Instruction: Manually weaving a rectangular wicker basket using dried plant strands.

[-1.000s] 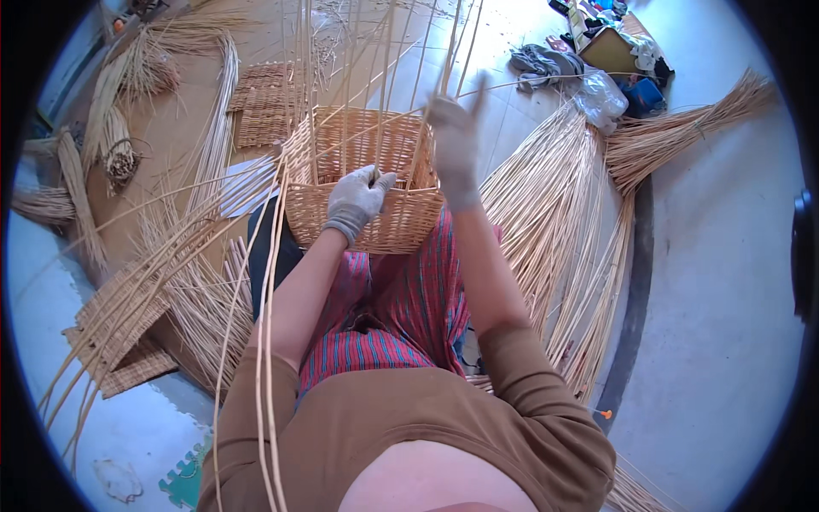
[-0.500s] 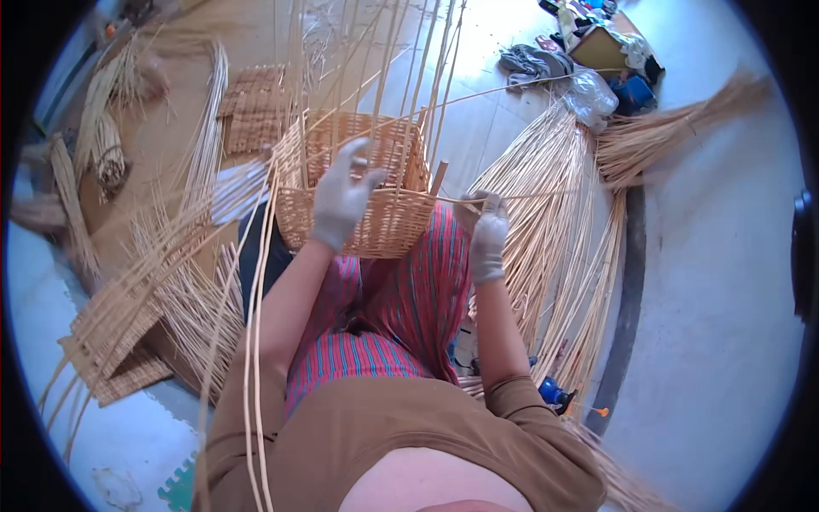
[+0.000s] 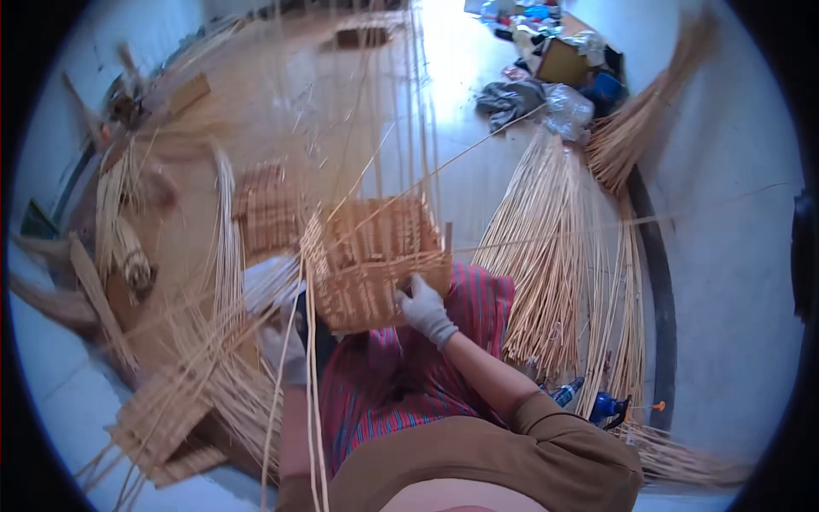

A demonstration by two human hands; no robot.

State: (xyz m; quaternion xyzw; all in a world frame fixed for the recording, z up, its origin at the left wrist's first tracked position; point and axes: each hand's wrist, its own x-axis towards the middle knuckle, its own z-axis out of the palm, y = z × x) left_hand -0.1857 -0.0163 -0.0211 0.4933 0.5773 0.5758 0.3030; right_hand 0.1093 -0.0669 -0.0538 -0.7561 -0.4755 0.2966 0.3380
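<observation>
- A tan, box-shaped basket of woven cane [image 3: 367, 294] was seen at the centre, above the red, blue-striped cloth [image 3: 409, 401] on the lap.
- The right half of its near wall was touched by the right hand, gloved in pale grey [image 3: 424, 311]; its fingers were bent against the weave, but whether anything was clamped between them could not be told.
- The left hand, also pale-gloved [image 3: 286, 346], was blurred left of the basket; whether its fingers were apart or together could not be told.
- Near and far walls had been closely woven, so the body was judged well advanced.
- Tall, thin cane uprights [image 3: 422, 128] were left standing above the walls, and long, loose pale canes [image 3: 312, 367] were gathered at the left corner — the rim was judged unfinished.
- A single long, thin cane [image 3: 631, 223] was stretched rightward from the right corner, apparently not yet woven in.
- Spare material was provided by a fan-shaped straw-coloured bundle [image 3: 537, 264] on the right.
</observation>
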